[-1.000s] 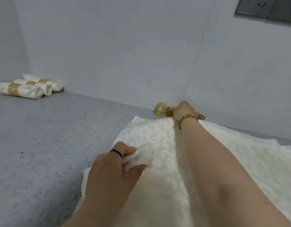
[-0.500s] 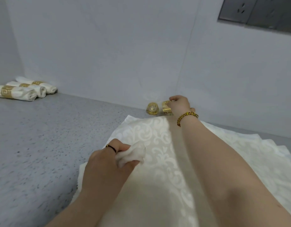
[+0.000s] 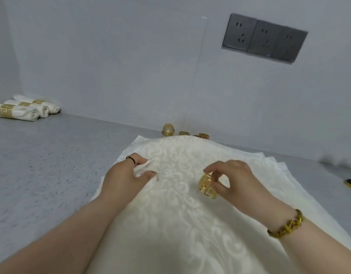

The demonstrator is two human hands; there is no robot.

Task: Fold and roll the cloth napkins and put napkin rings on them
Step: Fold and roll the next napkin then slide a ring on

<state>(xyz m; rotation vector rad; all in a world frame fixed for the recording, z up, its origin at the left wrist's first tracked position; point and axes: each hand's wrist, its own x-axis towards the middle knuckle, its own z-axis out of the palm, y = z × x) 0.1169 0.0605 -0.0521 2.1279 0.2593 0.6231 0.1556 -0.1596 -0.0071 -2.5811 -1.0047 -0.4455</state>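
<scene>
Two hands are working over a spread of white patterned napkins that is lying on the grey speckled counter. The left hand is gripping the end of a rolled napkin, with thumb and curled fingers closing round the white bundle just above the spread's left edge. The right hand is pinching a gold napkin ring between thumb and fingertips, holding it to the right of the roll and apart from it. Whether the ring is touching the cloth below is hard to tell. Spare gold rings are sitting beyond the spread's far edge, close to the wall. Three finished rolls, each wearing a gold band, are lying side by side at the counter's far left.
</scene>
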